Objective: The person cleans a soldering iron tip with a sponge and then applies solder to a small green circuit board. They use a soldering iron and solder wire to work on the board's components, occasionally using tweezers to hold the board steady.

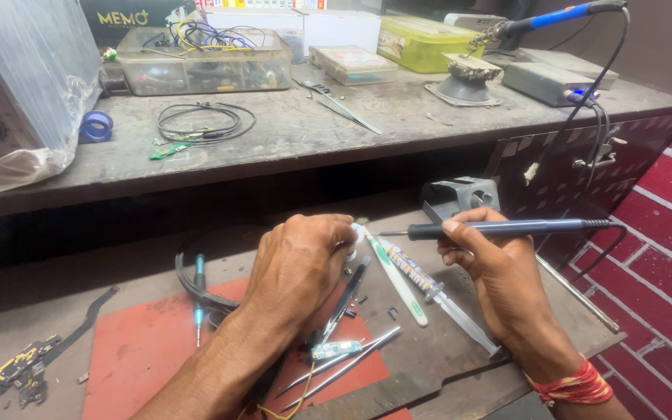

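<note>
My right hand (499,268) grips a dark blue soldering iron (507,228) like a pen, its thin tip pointing left. My left hand (299,260) is closed over a small white object (354,236) just left of that tip; most of the object is hidden by my fingers. Below my hands on the red mat (141,346) lie a small green circuit board (334,349), metal tweezers (344,364) and a black tweezer (350,295). A white toothbrush (398,284) and a flux syringe (429,289) lie between my hands.
A raised shelf (289,132) behind holds a clear box of wires (204,61), a coiled black cable (205,122), a yellow-green box (421,43), a second iron in a stand (468,78) and a grey station (550,82). A flex cable with parts (25,365) lies at the left. Red brick wall at the right.
</note>
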